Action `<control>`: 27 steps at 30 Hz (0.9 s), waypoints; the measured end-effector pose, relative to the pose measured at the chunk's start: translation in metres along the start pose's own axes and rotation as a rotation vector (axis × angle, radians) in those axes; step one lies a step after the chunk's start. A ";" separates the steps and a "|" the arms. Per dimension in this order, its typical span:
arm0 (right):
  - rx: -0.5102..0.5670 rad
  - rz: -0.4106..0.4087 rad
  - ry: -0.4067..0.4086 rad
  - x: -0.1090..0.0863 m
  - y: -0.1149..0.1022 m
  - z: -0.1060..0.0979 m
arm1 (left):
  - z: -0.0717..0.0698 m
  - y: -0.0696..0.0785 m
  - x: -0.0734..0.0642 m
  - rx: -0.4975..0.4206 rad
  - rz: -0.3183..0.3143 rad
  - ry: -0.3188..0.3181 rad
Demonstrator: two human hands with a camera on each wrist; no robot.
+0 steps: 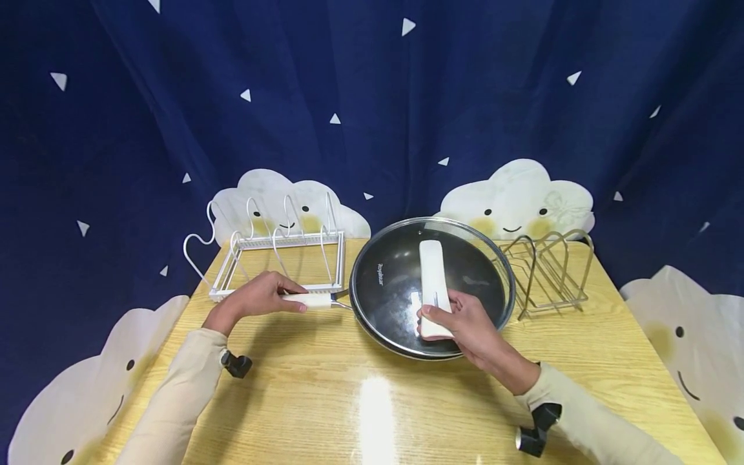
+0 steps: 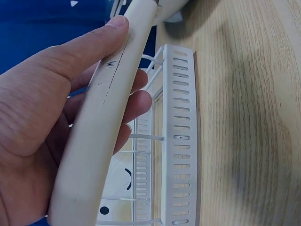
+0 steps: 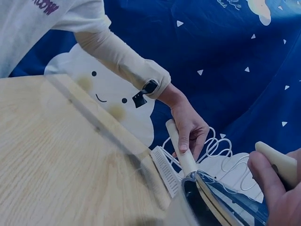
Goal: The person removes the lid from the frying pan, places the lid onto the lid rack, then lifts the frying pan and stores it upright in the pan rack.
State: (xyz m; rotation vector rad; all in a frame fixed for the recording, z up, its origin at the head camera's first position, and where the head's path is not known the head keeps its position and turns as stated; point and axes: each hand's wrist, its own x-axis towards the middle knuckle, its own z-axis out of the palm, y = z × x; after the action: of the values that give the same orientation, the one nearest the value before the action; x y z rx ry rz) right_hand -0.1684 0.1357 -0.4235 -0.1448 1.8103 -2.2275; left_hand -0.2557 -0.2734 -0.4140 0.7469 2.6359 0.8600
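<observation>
My left hand (image 1: pixel 264 296) grips the cream handle (image 1: pixel 316 300) of a frying pan (image 3: pixel 176 212), with thumb along its top and fingers wrapped beneath. In the left wrist view, dark scratches and a thin line mark this handle (image 2: pixel 106 103). A glass lid (image 1: pixel 395 316) with a metal rim covers the pan, and the dark inside shows through it. My right hand (image 1: pixel 473 326) holds the near end of the lid's long white handle (image 1: pixel 433 274), thumb on top and fingers underneath.
A white wire rack (image 1: pixel 279 287) stands behind the left hand, just beyond the pan handle. At the right, a bronze-coloured wire rack (image 1: pixel 552 303) stands close beside the pan. Both are on a wooden table (image 1: pixel 314 387), with a dark blue curtain (image 1: pixel 372 77) behind.
</observation>
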 end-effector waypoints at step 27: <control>-0.176 -0.063 -0.026 -0.011 -0.039 -0.012 | 0.003 0.019 0.003 -0.004 0.130 0.241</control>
State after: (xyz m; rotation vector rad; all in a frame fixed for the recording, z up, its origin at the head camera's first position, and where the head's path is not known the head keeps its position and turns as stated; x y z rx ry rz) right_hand -0.1667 0.1575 -0.3873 -0.2679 2.0125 -2.0938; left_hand -0.2494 -0.2575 -0.4054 0.8719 2.8171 1.0510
